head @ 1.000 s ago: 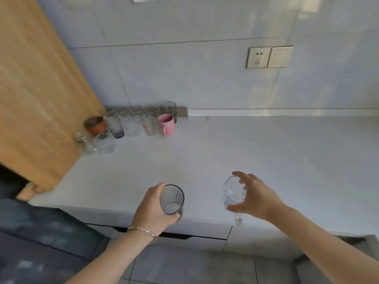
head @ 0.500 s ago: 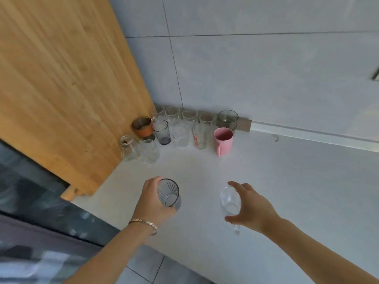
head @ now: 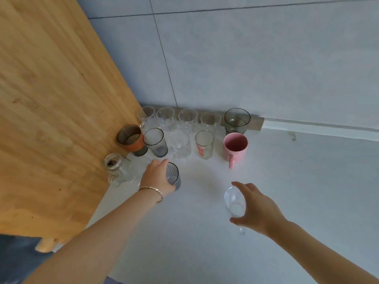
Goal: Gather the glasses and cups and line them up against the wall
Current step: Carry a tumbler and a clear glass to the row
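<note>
Left hand: left hand (head: pixel 159 178) wrapped around a ribbed smoky-grey glass tumbler (head: pixel 174 178), fingers closed on its side, carrying it close to the front of the cluster.
Right hand: right hand (head: pixel 253 206) curled around a clear stemmed glass (head: pixel 233 200), thumb and fingers on the bowl, its small foot poking out below the palm; held above the pale grey countertop (head: pixel 287 171).
Cluster: back row of clear glasses and a dark tinted tumbler (head: pixel 236 119) against the grey tiled wall (head: pixel 246 58); in front, a pink ceramic mug (head: pixel 235 147), a clear glass with red print (head: pixel 204 144), and a second ribbed grey glass (head: pixel 155 142).
Corner: glass jar (head: pixel 114 166) beside the tall wooden panel (head: pixel 51 99).
Handling, tumbler: rigid, smooth, likely slippery; ribs help; hold the mid-wall, set down base flat.
Handling, stemmed glass: light, thin, breakable; stem is the weak part, so cradle the bowl.
Risk: tight spacing, easy to knock neighbours.
</note>
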`<action>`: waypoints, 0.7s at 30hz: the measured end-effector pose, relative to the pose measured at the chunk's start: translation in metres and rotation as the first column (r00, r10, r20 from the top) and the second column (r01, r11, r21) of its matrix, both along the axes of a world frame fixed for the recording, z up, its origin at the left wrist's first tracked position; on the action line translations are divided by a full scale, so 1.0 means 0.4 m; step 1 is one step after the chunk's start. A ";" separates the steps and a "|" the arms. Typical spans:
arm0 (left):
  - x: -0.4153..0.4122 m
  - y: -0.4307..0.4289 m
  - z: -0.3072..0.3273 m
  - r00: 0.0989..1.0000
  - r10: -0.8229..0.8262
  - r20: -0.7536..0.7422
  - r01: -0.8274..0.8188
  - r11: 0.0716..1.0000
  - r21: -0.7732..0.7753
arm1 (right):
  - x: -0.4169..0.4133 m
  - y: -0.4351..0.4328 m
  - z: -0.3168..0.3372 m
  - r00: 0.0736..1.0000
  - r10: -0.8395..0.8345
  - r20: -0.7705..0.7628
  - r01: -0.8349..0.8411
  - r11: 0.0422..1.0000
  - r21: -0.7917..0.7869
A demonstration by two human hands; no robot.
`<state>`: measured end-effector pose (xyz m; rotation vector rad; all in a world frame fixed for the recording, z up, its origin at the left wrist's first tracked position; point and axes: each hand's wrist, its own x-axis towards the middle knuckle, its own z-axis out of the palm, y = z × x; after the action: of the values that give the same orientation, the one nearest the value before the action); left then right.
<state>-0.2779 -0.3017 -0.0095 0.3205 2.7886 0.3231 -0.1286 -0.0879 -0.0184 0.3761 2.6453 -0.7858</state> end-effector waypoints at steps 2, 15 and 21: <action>-0.044 -0.008 -0.019 0.998 -0.060 0.007 0.060 0.998 -0.005 | -0.018 -0.024 -0.010 0.998 -0.062 0.008 0.062 0.998 0.001; -0.127 -0.056 -0.069 0.932 -0.358 0.054 0.353 0.932 0.082 | -0.249 -0.201 -0.070 0.968 -0.250 -0.006 0.250 0.968 -0.001; -0.131 -0.061 -0.079 0.935 -0.351 0.055 0.342 0.930 0.135 | -0.296 -0.221 -0.093 0.960 -0.280 -0.012 0.280 0.960 0.014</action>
<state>-0.3304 -0.3259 -0.0411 0.8010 2.5748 0.4121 -0.2468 -0.1764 -0.0557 0.7660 2.6419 -0.8522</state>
